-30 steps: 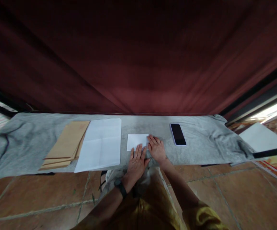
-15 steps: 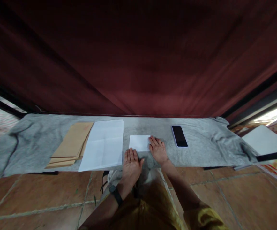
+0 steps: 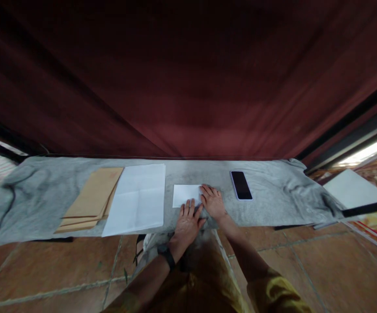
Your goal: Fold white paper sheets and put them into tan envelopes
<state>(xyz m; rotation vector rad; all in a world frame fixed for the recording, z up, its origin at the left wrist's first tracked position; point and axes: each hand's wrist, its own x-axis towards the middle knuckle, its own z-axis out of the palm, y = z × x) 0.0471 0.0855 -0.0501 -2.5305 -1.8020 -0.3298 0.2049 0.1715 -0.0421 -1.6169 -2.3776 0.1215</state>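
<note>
In the head view, your left hand (image 3: 188,221) lies flat with fingers stretched out, the fingertips touching the near edge of the small folded white paper (image 3: 185,194). Your right hand (image 3: 213,203) is also flat and presses on the paper's right edge; neither hand grasps anything. The paper lies mid-way along the grey cloth (image 3: 35,195). A large creased white sheet (image 3: 138,198) and a stack of brown envelopes (image 3: 92,199) lie to its left, and a smartphone (image 3: 241,185) to its right.

Pretty dim overall, the dark red curtain (image 3: 188,78) swallows most light. Daylight blows out at the far right edge. Wide-angle lens bends the edges, slightly soft everywhere.
</note>
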